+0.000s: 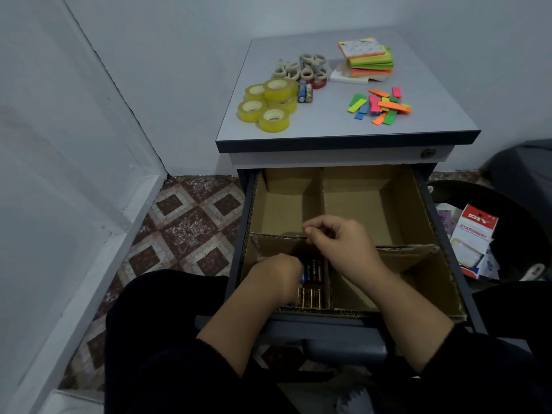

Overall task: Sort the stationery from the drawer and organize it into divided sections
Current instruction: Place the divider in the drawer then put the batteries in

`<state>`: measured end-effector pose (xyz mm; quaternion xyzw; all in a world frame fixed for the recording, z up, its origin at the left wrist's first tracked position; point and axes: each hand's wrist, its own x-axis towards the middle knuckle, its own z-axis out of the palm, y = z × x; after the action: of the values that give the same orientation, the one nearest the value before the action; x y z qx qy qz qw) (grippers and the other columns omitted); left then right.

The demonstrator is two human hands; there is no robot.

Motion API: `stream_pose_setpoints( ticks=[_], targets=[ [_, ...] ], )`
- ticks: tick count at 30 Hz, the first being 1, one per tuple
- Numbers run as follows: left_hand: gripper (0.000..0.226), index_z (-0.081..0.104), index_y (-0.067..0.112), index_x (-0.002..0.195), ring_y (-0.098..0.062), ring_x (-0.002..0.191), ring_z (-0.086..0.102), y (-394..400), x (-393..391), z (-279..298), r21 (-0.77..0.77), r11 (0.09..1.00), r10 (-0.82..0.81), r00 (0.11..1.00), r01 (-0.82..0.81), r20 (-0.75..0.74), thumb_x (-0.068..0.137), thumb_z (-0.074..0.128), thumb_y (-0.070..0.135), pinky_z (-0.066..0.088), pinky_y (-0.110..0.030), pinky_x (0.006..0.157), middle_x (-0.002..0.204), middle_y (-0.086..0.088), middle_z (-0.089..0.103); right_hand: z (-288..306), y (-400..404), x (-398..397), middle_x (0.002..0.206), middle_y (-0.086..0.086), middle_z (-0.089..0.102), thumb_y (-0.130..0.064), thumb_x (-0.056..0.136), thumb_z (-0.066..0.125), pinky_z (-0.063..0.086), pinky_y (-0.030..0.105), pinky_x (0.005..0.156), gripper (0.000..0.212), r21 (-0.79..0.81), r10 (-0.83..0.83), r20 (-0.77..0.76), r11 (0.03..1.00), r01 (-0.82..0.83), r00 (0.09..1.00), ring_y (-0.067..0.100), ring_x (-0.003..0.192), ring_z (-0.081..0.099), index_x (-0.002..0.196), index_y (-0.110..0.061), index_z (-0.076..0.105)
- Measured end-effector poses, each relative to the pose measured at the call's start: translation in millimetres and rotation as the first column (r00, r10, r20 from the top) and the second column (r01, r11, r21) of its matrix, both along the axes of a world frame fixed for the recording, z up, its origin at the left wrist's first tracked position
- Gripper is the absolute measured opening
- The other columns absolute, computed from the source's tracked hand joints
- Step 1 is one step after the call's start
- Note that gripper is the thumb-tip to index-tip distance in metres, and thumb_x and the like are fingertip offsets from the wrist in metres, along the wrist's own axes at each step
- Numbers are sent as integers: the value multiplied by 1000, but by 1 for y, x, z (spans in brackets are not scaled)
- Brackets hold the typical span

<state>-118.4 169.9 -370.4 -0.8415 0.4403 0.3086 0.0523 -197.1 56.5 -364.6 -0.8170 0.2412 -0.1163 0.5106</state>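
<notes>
Two hands in the open drawer [442,222], working the near-left section of the cardboard divider [324,201]. Left hand [277,274] is down on the batteries [312,283], fingers hidden, so grip can't be told. Right hand [337,240] hovers above with thumb and forefinger pinched; nothing visible between them. Batteries lie flat in two rows, long axes running front-to-back, roughly parallel. Best approach, I'd say: keep them side by side and flat, fill one row before the next. Two more batteries [305,93] wait on the table [328,127] beside the tape rolls [268,106].
</notes>
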Motion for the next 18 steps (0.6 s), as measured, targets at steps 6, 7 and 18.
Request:
stream_pose_setpoints(
  ticks=[6, 7, 18],
  targets=[
    [19, 60, 7, 107, -24, 101, 60, 7, 5, 1, 69, 996, 56, 996, -61, 63, 88, 59, 11, 47, -30, 80, 111, -11, 62, 1, 1, 0, 86, -15, 66, -28, 93, 58, 50, 22, 76, 12, -4, -5, -15, 1000, 5, 1000, 0, 88, 60, 97, -36, 66],
    [19, 60, 9, 106, -23, 100, 60, 6, 5, 4, 78, 994, 68, 997, -72, 47, 87, 61, 12, 47, -29, 78, 110, -9, 63, 1, 1, 0, 86, -15, 66, -28, 93, 58, 50, 22, 76, 12, -6, -3, -15, 1000, 3, 1000, 0, 88, 60, 97, -36, 66],
    [9, 62, 14, 97, -11, 78, 62, -3, 8, 54, -139, 935, 299, 937, -326, -181, 93, 59, 21, 54, -25, 74, 93, 0, 63, 8, -4, -2, 90, -15, 65, -26, 92, 58, 48, 18, 72, 19, 16, -41, 95, 999, 40, 995, 0, 85, 60, 87, -44, 61]
  ],
)
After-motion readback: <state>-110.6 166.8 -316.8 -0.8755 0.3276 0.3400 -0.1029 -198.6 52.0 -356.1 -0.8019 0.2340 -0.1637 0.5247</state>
